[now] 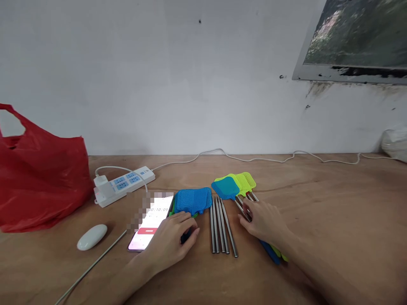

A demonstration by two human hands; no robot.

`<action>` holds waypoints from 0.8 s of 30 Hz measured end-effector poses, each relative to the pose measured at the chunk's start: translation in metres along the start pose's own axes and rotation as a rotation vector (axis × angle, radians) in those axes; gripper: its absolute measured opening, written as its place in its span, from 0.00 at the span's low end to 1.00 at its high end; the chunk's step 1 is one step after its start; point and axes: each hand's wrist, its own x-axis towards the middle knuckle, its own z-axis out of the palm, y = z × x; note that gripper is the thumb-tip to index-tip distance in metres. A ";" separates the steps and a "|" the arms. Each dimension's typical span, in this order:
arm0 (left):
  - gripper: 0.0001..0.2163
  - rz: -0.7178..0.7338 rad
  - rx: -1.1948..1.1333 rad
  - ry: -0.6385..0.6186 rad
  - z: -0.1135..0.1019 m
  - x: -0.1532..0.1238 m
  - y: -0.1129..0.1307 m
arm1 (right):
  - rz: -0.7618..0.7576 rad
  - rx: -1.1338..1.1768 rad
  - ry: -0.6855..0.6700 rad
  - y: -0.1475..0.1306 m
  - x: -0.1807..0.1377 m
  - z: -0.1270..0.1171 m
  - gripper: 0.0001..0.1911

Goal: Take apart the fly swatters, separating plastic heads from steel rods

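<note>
My left hand (174, 237) is curled palm down just below a stack of blue mesh fly swatter heads (193, 200). A dark blue piece shows between its thumb and forefinger, mostly covered by the hand. A little green mesh peeks out under the blue stack. My right hand (263, 218) has thumb and fingers closed over the metal shafts of several fly swatters, whose blue head (226, 187) and yellow-green heads (244, 182) lie beyond it. Blue and yellow-green handles (271, 253) stick out below that wrist. Several loose metal rods (221, 226) lie side by side between my hands.
A lit phone (152, 222) with a timer lies beside my left hand. Farther left are a white mouse (92, 237), a power strip (127, 182) and a red plastic bag (41, 178). A white cable (248, 160) runs along the wall, and another crosses the table's left front.
</note>
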 end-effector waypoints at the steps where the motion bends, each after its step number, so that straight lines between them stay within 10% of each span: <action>1: 0.11 0.007 -0.002 -0.006 0.000 0.000 0.000 | 0.017 -0.016 -0.004 0.000 0.000 0.000 0.07; 11: 0.13 -0.004 0.001 -0.020 -0.003 0.000 0.003 | 0.136 0.007 0.082 0.001 0.004 0.008 0.07; 16: 0.13 0.003 0.016 -0.022 -0.003 0.000 0.003 | 0.065 0.439 0.246 0.010 0.007 0.010 0.01; 24: 0.13 -0.085 -0.004 0.028 -0.005 0.000 0.002 | -0.116 0.762 0.122 0.007 0.004 0.008 0.18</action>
